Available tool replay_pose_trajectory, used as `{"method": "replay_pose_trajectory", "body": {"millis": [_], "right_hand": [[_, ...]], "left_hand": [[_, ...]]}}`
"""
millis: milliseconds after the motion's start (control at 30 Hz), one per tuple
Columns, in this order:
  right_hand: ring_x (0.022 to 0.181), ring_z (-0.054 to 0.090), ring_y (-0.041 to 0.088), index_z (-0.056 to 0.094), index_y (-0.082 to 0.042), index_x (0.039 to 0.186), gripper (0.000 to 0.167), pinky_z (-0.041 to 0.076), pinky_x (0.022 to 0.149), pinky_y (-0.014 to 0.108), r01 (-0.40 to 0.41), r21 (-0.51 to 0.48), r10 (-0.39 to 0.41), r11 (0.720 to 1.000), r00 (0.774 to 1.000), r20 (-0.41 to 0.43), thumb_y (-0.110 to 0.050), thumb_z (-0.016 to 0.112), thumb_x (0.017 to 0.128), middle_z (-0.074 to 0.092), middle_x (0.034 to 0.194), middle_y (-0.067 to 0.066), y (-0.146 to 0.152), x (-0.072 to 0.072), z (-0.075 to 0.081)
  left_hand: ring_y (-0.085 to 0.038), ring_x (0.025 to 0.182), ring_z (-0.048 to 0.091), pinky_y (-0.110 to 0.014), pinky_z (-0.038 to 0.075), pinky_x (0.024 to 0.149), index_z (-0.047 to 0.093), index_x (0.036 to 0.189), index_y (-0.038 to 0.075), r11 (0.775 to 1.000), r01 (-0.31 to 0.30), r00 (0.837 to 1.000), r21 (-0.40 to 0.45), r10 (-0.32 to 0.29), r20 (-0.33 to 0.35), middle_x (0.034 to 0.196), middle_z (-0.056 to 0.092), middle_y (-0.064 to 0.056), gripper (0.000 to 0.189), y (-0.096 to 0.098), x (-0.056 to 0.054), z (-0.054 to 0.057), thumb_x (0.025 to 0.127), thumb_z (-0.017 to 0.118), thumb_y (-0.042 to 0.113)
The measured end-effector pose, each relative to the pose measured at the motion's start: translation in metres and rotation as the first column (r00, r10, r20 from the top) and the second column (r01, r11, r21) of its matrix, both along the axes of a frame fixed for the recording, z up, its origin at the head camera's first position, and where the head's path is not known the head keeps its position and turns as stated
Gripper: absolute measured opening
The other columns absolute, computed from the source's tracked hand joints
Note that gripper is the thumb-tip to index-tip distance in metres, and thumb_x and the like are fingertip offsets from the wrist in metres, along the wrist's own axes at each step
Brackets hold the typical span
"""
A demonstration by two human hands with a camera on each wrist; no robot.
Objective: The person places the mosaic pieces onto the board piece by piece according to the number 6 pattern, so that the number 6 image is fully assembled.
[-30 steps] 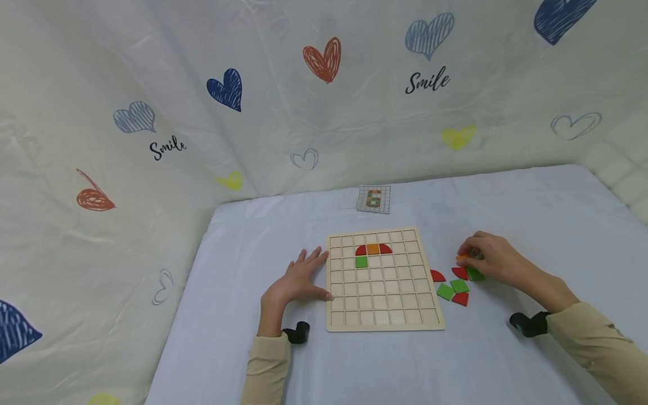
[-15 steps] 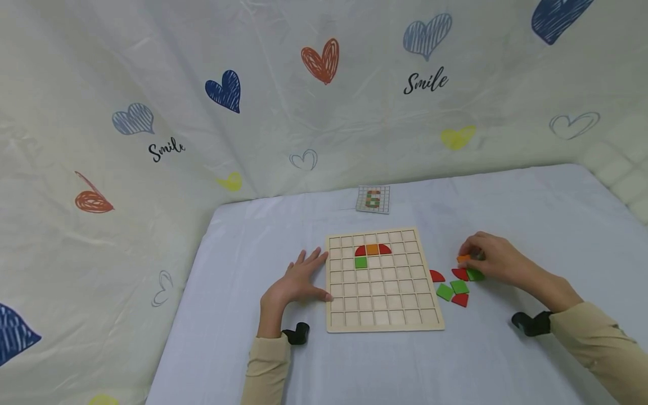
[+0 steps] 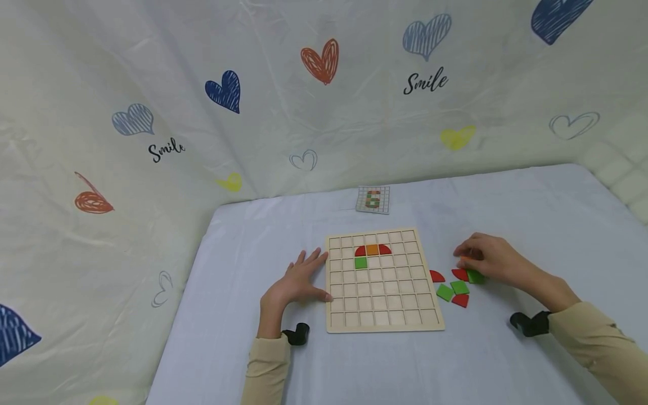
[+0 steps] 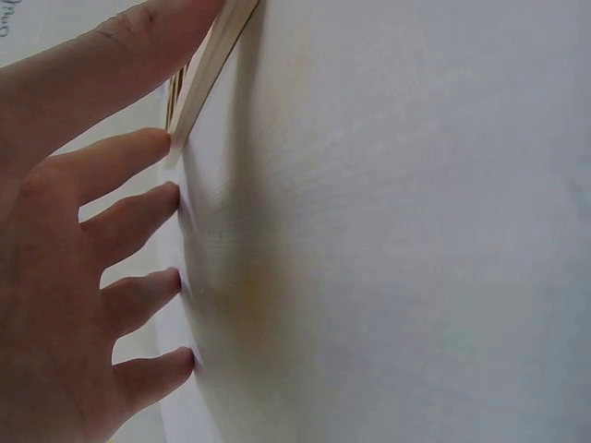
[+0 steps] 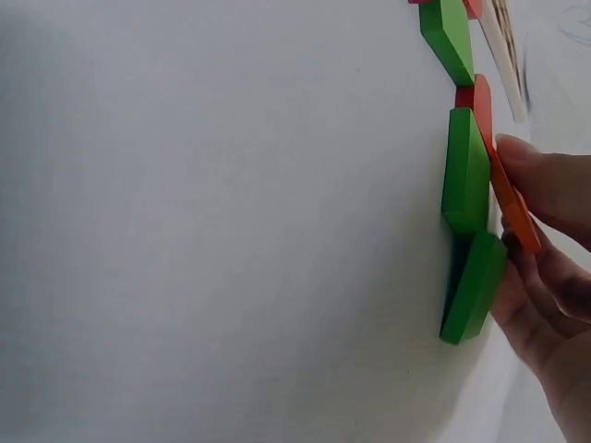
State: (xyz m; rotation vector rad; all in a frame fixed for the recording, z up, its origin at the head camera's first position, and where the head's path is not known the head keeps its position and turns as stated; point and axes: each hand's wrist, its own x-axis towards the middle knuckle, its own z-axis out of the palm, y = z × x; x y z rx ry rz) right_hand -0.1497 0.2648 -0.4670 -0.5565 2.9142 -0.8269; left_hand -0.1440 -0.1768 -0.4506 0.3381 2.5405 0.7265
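Observation:
My left hand (image 3: 296, 281) lies with fingers spread at the left edge of a wooden grid board (image 3: 374, 292), thumb and fingertips touching its frame. In the left wrist view, the thumb and index finger are at the board's edge (image 4: 208, 78). On the board are two red quarter-round tiles, an orange square tile (image 3: 372, 250) between them, and a green square tile (image 3: 360, 262) below. To the board's right, my right hand (image 3: 493, 260) pinches an orange tile (image 5: 514, 205) between thumb and fingers. Beside it in the right wrist view are green tiles (image 5: 466, 175).
Loose red tiles (image 3: 437, 276) and green tiles (image 3: 445, 292) lie between the board and my right hand. A small gridded pattern card (image 3: 373, 199) sits behind the board, near the white table's back edge. A heart-printed curtain (image 3: 354, 112) hangs behind.
My right hand has shifted slightly left over the loose tiles, with the orange tile at its fingertips. The left hand and the tiles on the board stay where they were.

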Motion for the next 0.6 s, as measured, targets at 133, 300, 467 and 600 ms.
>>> {"method": "replay_pose_trajectory", "body": {"millis": [133,300,467,600], "right_hand": [[0.077,0.059,0.014,0.077,-0.001,0.099,0.019,0.053,0.064,0.022,-0.015,-0.011,0.015,1.000,1.000,-0.003,-0.009,0.084,0.083,0.070,0.088,0.001,-0.0005,-0.0004,0.0010],[0.082,0.066,0.017,0.078,-0.004,0.099,0.016,0.057,0.070,0.021,-0.009,-0.031,0.009,0.999,1.000,-0.016,-0.007,0.083,0.084,0.074,0.093,0.001,-0.0023,0.0007,0.0027],[0.083,0.068,0.017,0.079,-0.006,0.099,0.016,0.058,0.073,0.021,0.013,-0.065,-0.014,0.998,1.000,-0.023,-0.008,0.083,0.084,0.076,0.095,0.001,-0.0041,0.0014,0.0052],[0.085,0.068,0.017,0.079,-0.007,0.101,0.018,0.057,0.073,0.020,0.029,-0.073,-0.029,0.997,1.000,0.002,-0.013,0.084,0.085,0.076,0.096,0.001,-0.0068,0.0019,0.0075]], "left_hand": [[-0.033,0.161,-0.001,-0.059,0.004,0.129,0.031,0.163,0.019,1.000,-0.002,1.000,0.002,0.002,-0.002,0.173,0.018,-0.003,0.105,-0.0005,-0.0002,-0.0008,0.078,0.090,0.033],[-0.033,0.161,-0.001,-0.059,0.004,0.129,0.031,0.163,0.019,1.000,-0.002,1.000,0.004,0.002,0.001,0.173,0.018,-0.003,0.104,-0.0007,0.0006,-0.0001,0.079,0.090,0.033],[-0.033,0.161,-0.002,-0.059,0.003,0.129,0.031,0.164,0.020,1.000,-0.003,1.000,0.002,0.003,0.004,0.173,0.018,-0.002,0.104,-0.0003,-0.0003,-0.0002,0.079,0.090,0.033],[-0.033,0.161,-0.001,-0.059,0.003,0.129,0.031,0.164,0.020,1.000,-0.006,1.000,-0.004,0.006,0.004,0.173,0.018,-0.002,0.105,0.0004,-0.0004,0.0006,0.078,0.090,0.034]]}}
